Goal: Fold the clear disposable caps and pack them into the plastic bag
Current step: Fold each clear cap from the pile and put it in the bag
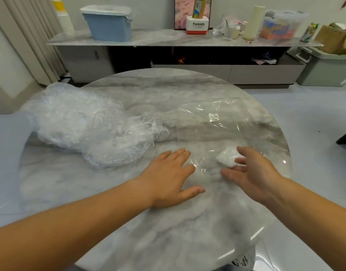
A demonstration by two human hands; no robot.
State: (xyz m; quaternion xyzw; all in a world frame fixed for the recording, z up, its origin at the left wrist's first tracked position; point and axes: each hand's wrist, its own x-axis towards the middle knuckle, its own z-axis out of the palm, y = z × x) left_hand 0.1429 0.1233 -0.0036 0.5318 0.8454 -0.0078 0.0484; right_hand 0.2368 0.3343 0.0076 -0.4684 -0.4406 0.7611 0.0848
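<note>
Marble table (168, 235) beneath left hand (168, 178) and right hand (254, 173), both released; sideboard (148, 39) behind.

1. The round stone table (168, 231) is grey with cloudy white veining.
2. The small folded cap wad (225, 156), touching the right hand (254, 173), is milky white.
3. The flat plastic bag (217, 133) is clear; its label (213, 116) is white.
4. The crinkled cap heap (86, 126) is translucent white.

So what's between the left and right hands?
Head view: just the plastic bag's crinkled near edge over the table; the folded cap sits at the right hand's fingertips.
</note>
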